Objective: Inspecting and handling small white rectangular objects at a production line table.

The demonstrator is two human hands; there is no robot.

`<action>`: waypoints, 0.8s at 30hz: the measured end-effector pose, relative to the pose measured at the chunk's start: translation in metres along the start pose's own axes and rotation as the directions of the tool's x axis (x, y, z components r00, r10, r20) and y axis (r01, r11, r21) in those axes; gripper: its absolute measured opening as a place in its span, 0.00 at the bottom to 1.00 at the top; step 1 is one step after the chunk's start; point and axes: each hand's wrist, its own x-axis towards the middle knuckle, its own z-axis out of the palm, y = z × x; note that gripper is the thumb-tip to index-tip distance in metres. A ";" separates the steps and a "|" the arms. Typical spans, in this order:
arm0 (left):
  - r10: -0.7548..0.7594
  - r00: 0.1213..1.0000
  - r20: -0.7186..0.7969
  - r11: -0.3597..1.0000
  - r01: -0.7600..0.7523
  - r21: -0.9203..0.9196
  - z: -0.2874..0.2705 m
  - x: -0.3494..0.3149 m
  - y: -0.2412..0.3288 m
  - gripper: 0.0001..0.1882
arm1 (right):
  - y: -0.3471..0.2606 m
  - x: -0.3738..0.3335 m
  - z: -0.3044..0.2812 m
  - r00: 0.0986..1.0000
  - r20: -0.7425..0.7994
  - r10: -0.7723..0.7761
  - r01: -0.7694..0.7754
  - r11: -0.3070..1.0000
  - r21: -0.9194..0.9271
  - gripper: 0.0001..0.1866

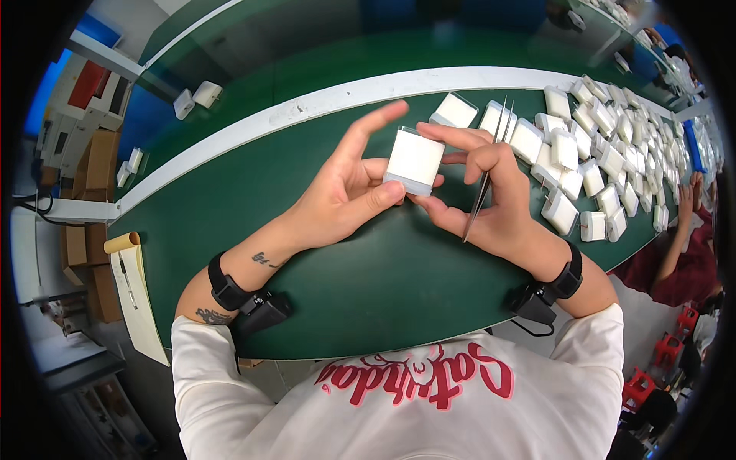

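Above the middle of the table I hold up a small white square block with a grey band along its lower edge and a clear edge at its top. My left hand grips it at the left, thumb on the grey band, with the index finger stretched away. At its right side, the thumb and a fingertip of my right hand touch the same block. Tweezers rest within that right hand, points up and away from the block. Just beyond the hands lies a similar block.
Many similar white blocks are heaped at the right of the green table. A white rail runs along its far side. A notepad with a pen lies at the left edge. Another person's arm is at the far right.
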 end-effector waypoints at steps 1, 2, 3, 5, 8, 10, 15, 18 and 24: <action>0.018 1.000 -0.004 1.000 -0.018 0.015 0.001 -0.001 0.000 0.29 | -0.001 0.001 -0.001 1.000 0.022 -0.017 0.017 1.000 -0.019 0.26; 0.007 1.000 -0.003 1.000 -0.007 0.012 0.001 -0.001 0.000 0.31 | -0.002 0.001 -0.004 0.998 0.069 -0.015 0.016 1.000 -0.016 0.27; 0.001 1.000 -0.006 1.000 -0.001 0.000 0.001 -0.002 0.001 0.32 | -0.004 0.001 -0.008 0.992 0.126 -0.016 0.019 0.999 -0.027 0.27; -0.013 1.000 0.000 1.000 0.013 0.007 -0.001 -0.003 0.001 0.34 | -0.006 0.001 -0.011 0.984 0.179 -0.008 0.012 1.000 -0.020 0.28; -0.014 1.000 0.024 1.000 0.014 0.027 -0.004 -0.002 0.000 0.36 | -0.005 0.001 -0.011 0.986 0.169 0.007 -0.012 1.000 0.027 0.28; 0.008 1.000 0.020 1.000 -0.008 -0.010 -0.003 0.000 -0.002 0.36 | -0.004 0.001 -0.008 0.988 0.156 -0.002 -0.010 0.997 0.074 0.28; -0.027 1.000 -0.005 0.981 0.025 -0.193 0.002 -0.001 0.000 0.37 | -0.001 0.003 -0.004 0.994 0.110 -0.015 0.004 0.995 0.098 0.28; -0.101 0.994 0.034 0.968 0.106 -0.226 -0.001 -0.001 0.004 0.38 | -0.001 0.004 -0.006 0.987 0.159 -0.038 0.021 0.993 0.113 0.28; -0.183 0.982 0.050 0.906 0.188 -0.379 -0.003 0.000 0.007 0.38 | -0.001 0.005 -0.007 0.983 0.175 -0.054 0.032 0.991 0.127 0.29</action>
